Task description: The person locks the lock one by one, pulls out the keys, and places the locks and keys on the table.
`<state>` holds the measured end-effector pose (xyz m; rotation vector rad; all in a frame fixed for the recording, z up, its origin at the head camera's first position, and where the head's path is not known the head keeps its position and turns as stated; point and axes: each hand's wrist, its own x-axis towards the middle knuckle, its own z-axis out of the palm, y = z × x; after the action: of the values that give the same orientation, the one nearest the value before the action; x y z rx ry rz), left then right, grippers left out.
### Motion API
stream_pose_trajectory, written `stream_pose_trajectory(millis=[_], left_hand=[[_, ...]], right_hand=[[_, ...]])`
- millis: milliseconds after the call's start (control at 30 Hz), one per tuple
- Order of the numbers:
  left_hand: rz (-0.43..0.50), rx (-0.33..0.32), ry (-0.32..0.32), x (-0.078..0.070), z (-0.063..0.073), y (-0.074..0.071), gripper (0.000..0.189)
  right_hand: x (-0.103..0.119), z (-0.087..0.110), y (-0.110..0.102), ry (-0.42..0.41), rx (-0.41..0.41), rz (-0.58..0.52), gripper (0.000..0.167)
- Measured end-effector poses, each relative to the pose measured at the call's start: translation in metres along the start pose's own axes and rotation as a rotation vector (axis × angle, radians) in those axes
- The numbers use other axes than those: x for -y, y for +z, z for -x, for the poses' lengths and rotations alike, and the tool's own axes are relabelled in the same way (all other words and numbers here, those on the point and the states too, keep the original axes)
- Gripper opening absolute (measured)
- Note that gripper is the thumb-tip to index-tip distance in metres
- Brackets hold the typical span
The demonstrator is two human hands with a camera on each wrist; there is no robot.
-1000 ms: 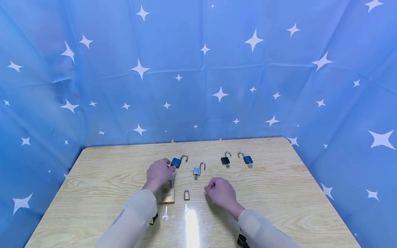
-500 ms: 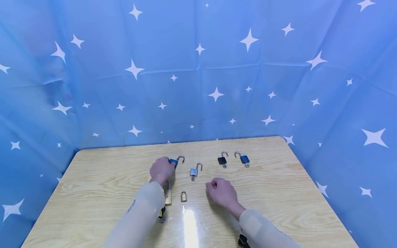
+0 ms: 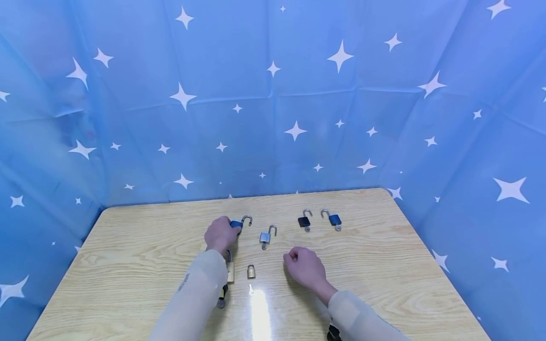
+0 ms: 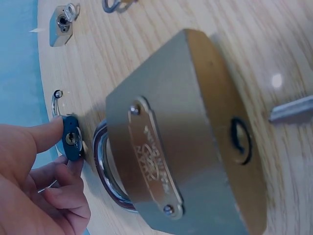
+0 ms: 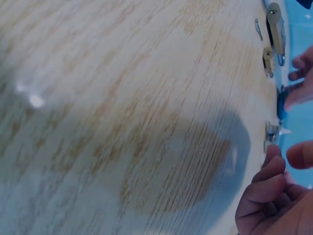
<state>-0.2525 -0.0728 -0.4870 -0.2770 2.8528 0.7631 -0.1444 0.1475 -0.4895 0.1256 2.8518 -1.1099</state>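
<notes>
From the head view, the left hand [image 3: 219,235] has got hold of a blue padlock [image 3: 236,225] toward the far side of the tabletop [image 3: 384,265] — shackle swung open and pointing away to the right. Just right of that there's a silver padlock [image 3: 265,237], also open, and further right a black padlock [image 3: 304,221] and a second blue padlock [image 3: 334,220] sit near each other, both open too. Nearer the person is a small brass padlock [image 3: 251,271] with a little key [image 3: 250,289] close by, plus a big brass padlock [image 3: 231,272] half hidden by the left sleeve [image 3: 192,293]. The right hand [image 3: 304,270] isn't grasping anything, its fingers just loosely curled. Left wrist view: the thumb's on one side of the blue padlock and fingers on the other, a proper pinch, keyhole facing the camera. The big brass padlock fills most of the foreground, and the silver padlock's up in the corner. Right wrist view is mostly bare wood grain — the right hand's thumb is apart from its bent fingers, with the left hand and blue padlock at the far edge.
</notes>
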Motion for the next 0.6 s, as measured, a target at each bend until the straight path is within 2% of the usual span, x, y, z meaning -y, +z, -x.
stream_pose_trajectory(millis=[267, 433, 600], left_hand=[[-0.005, 0.038, -0.008, -0.0004, 0.0049, 0.0006, 0.041], [-0.005, 0.037, -0.006, -0.0016, 0.0075, -0.0013, 0.044], [0.03, 0.048, -0.033, -0.0013, 0.006, -0.0028, 0.032]], right_hand=[[-0.0027, 0.0024, 0.0012, 0.003, 0.015, -0.01, 0.023], [-0.0046, 0.003, 0.0029, -0.003, 0.021, -0.01, 0.022], [-0.0046, 0.0019, 0.004, -0.009, 0.025, -0.021, 0.022]])
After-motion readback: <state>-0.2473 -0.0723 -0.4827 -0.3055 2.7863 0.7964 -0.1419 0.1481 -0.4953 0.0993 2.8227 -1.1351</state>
